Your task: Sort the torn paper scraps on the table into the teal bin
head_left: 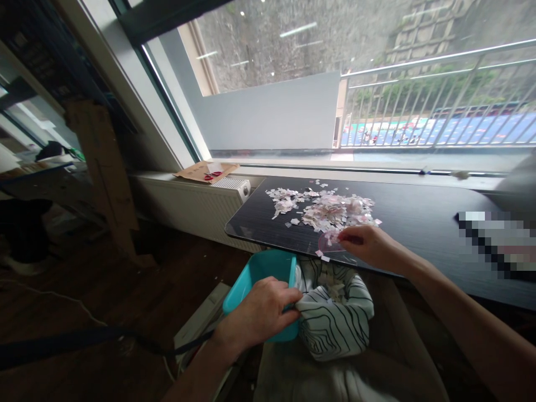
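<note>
A heap of small white and pink paper scraps lies on a dark table near its front edge. My right hand rests at that edge, fingers pinched on a clear pink round piece beside the scraps. Below the table, my left hand grips the rim of a teal plastic bin. A white cloth with black wavy lines sits against the bin and has a few scraps on it.
A white radiator runs under the window sill, with flat cardboard on top. A tall cardboard piece leans at the left. A dark cable crosses the wooden floor. A blurred patch lies on the table's right.
</note>
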